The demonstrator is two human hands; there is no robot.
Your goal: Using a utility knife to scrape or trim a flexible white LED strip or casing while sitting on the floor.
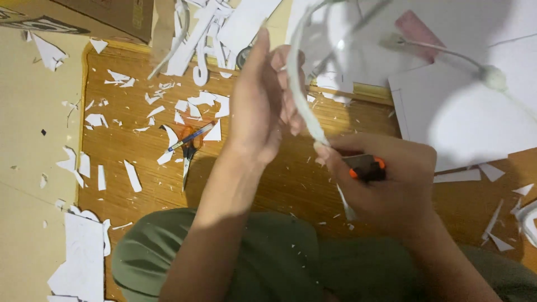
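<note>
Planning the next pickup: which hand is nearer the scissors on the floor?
Left. The left hand hovers just right of the scissors; the right hand, gripping a cutter, is farther right.

Wooden floor, strewn with white paper scraps. Left of centre, scissors with a pen lying across them. Far right, large white sheets. Far left, a cardboard box; near left, another white sheet.
</note>
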